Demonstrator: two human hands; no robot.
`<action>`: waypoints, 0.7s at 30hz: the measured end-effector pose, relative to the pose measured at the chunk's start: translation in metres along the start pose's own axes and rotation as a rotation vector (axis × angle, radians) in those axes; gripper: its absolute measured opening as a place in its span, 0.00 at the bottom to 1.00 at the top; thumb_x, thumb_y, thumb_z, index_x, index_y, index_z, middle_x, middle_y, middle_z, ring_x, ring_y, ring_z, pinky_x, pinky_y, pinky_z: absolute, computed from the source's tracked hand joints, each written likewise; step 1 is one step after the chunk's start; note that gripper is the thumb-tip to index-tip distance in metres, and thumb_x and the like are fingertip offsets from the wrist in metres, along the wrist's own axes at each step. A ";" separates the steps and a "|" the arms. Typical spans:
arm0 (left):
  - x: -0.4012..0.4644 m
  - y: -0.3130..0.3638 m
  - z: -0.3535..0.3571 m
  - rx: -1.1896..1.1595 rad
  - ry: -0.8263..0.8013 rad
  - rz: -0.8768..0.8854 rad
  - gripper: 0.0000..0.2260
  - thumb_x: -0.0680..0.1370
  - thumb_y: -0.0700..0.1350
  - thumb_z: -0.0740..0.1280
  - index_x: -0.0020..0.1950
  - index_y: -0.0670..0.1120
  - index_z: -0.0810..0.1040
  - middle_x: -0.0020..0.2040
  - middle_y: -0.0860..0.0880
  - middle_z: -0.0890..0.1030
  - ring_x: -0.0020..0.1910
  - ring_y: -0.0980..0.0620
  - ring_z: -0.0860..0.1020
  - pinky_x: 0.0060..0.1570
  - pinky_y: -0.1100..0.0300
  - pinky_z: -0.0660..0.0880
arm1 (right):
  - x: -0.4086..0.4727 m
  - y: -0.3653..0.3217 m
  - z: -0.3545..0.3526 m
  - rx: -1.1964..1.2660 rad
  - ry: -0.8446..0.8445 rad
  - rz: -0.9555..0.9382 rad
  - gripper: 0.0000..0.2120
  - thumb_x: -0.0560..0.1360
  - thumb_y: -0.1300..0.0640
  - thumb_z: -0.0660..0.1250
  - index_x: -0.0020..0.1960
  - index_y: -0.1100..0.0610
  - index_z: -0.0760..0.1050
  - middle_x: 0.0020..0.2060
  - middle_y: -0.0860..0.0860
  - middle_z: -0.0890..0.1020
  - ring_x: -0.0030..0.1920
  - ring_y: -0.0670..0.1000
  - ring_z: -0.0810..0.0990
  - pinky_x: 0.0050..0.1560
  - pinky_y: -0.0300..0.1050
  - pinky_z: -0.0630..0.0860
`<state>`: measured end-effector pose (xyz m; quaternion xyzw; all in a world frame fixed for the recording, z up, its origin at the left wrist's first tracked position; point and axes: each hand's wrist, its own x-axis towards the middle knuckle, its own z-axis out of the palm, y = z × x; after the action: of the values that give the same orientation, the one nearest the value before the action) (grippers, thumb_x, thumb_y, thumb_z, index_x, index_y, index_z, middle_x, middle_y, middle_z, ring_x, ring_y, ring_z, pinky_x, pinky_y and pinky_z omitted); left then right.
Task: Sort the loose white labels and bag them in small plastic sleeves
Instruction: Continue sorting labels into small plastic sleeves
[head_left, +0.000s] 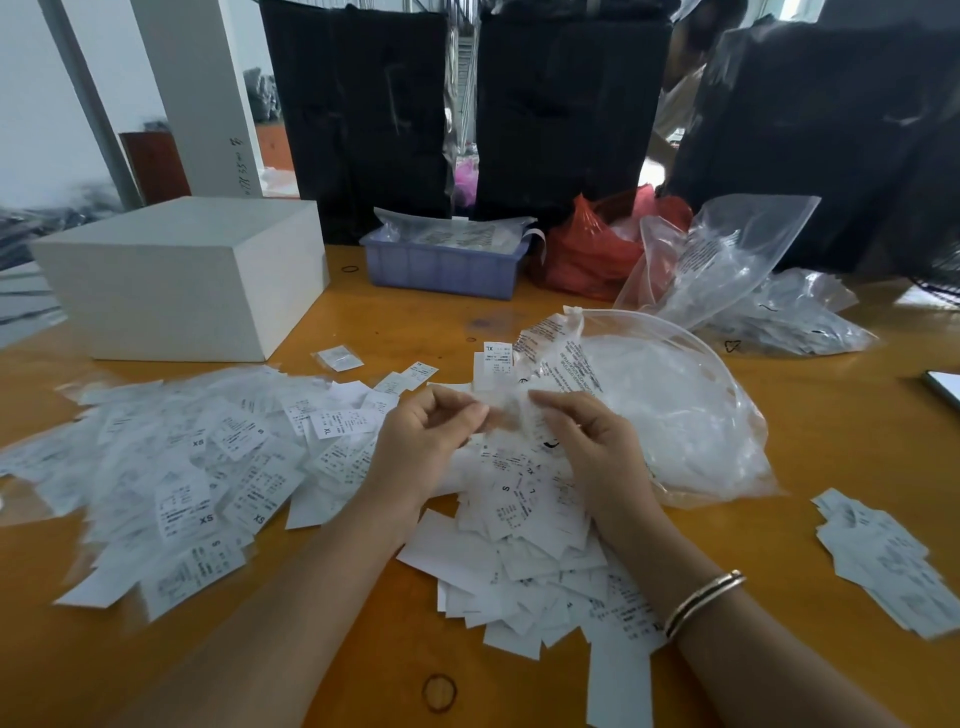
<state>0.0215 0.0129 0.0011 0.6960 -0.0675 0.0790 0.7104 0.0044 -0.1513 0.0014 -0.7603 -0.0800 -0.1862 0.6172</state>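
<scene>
Two bare forearms are seen reaching in from the near edge, a pair of thin bangles (702, 603) being worn on the right wrist. Between them, near the front of the orange table (363, 649), one dark rubber band (439, 692) is lying, and a second rubber band (350, 269) is found far back beside the white box (182, 275). A small clear plastic sleeve (506, 408) is pinched between the two hands at the centre: the left hand (426, 441) has its fingers curled round the sleeve's left edge, and the right hand (587, 441) has its fingertips closed on the right edge. Whether a label is inside cannot be told, because the sleeve is blurred. Loose white labels (519, 525) are heaped directly under the hands, too many to be counted. A wider spread of bagged labels (182, 467), marked XS, S and XL, is laid out to the left, and one smaller cluster of labels (883, 561) is placed at the right edge. One large open clear bag (675, 415) is set just right of the hands. Farther back are one blue tray (441, 267), one red bag (587, 254) and two more clear bags (727, 260), with three black wrapped bundles (566, 104) standing behind.
</scene>
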 end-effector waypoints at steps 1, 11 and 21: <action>-0.001 0.001 0.000 0.030 0.003 0.027 0.01 0.74 0.41 0.70 0.44 0.47 0.80 0.41 0.52 0.85 0.42 0.57 0.83 0.39 0.71 0.76 | 0.000 0.000 -0.001 0.020 0.054 0.014 0.16 0.77 0.62 0.64 0.51 0.40 0.78 0.40 0.43 0.81 0.40 0.45 0.78 0.41 0.34 0.75; -0.006 0.002 0.000 0.432 -0.032 0.311 0.05 0.72 0.46 0.73 0.43 0.52 0.78 0.36 0.56 0.81 0.37 0.63 0.78 0.34 0.74 0.72 | -0.003 -0.006 -0.004 0.394 0.130 0.004 0.07 0.73 0.63 0.70 0.43 0.50 0.78 0.37 0.48 0.83 0.38 0.47 0.80 0.39 0.37 0.77; -0.010 0.008 0.003 0.369 -0.059 0.312 0.16 0.64 0.64 0.65 0.42 0.53 0.78 0.34 0.56 0.80 0.35 0.62 0.78 0.34 0.74 0.72 | -0.003 -0.006 0.000 0.214 0.075 -0.066 0.12 0.73 0.61 0.70 0.39 0.43 0.77 0.38 0.46 0.82 0.43 0.47 0.80 0.44 0.37 0.76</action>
<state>0.0103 0.0098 0.0073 0.7972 -0.1793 0.1787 0.5481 -0.0004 -0.1494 0.0057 -0.6796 -0.1011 -0.2251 0.6909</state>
